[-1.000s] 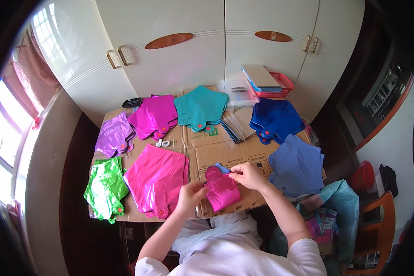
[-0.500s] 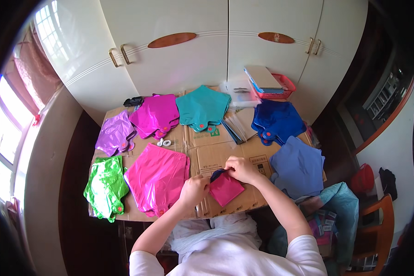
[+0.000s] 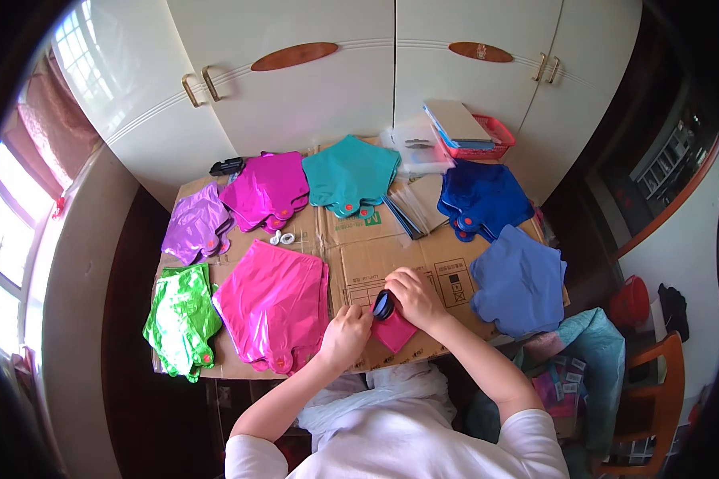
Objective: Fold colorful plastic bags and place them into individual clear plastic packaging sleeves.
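Left fingers (image 3: 358, 314) and right fingers (image 3: 401, 283), both grasping one small pink pouch (image 3: 396, 335)

Pouch: dark oval part between the fingers, pink body just nearer the person; contact with the cardboard-covered table (image 3: 359, 257) cannot be told. Left of the fingers: one large pink stack (image 3: 272, 291), one shiny green stack (image 3: 182, 313). Right: one light-blue stack (image 3: 519, 283). Beyond: one teal stack (image 3: 351, 176), one dark-blue stack (image 3: 484, 195).

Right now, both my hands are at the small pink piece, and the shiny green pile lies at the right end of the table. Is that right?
Not quite: the head view shows the shiny green pile at the left end of the table. Your left hand and right hand are indeed at the small pink piece.
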The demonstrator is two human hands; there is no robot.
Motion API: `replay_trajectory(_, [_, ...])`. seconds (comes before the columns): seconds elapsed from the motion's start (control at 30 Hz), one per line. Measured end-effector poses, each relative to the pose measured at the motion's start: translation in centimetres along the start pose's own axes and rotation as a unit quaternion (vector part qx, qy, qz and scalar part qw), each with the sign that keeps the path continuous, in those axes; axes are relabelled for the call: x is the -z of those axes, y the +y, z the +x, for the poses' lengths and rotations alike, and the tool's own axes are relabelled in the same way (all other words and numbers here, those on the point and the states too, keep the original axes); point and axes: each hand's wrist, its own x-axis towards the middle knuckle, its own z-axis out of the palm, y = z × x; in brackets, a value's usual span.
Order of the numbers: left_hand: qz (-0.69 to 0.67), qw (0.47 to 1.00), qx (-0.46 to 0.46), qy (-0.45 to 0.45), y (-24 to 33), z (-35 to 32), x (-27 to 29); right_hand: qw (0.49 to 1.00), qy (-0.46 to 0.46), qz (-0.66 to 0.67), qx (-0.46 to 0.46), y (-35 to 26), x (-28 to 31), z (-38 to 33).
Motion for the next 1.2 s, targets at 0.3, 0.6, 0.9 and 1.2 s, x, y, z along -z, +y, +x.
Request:
replay_trajectory(0.3, [0.069, 0.993, -0.095, -0.035, 0.1, -0.7, 1.2, 0.998, -0.030, -0.034, 0.039, -0.1, 0.5, -0.4])
replay_trajectory(0.6, [0.091, 0.989, -0.118, -0.019, 0.0, -0.9, 0.5, 0.992, -0.094, -0.080, 0.040, -3.5, 3.0, 0.8])
replay_trajectory(0.9, [0.095, 0.985, -0.145, -0.002, -0.5, -1.4, 0.9, 0.988, -0.099, -0.119, 0.018, -3.2, 1.2, -2.9])
replay_trajectory(1.2, [0.076, 0.988, -0.134, -0.014, -1.0, -2.0, 1.7, 0.985, -0.099, -0.137, 0.026, -3.4, 1.1, -2.9])
